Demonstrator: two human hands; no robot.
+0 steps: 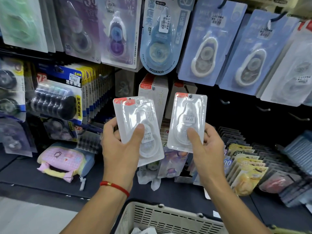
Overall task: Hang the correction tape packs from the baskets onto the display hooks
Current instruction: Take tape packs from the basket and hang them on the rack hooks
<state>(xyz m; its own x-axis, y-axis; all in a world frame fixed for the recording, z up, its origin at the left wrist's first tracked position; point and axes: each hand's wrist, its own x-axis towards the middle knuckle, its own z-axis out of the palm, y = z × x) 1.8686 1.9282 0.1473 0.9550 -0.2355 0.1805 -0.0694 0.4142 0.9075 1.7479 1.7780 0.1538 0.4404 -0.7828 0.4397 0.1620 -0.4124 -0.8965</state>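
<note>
My left hand (118, 149) grips a small stack of clear correction tape packs (135, 119) with red top strips, thumb pressed on the front blister. My right hand (207, 149) holds a single matching pack (187, 115) upright, thumb on its front. Both are held up in front of the display wall. Just behind them hangs a row of the same white, red-topped packs (153, 92). Bare hooks (263, 109) stick out of the dark panel to the right. A beige slotted basket (162, 218) sits below my arms, its contents mostly out of view.
Blue and purple correction tape cards (200, 48) hang across the upper rows. A black multi-pack (57, 100) hangs at left. A pink and yellow pouch (62, 162) lies on the dark shelf. Yellow packs (244, 173) stand in rows at right.
</note>
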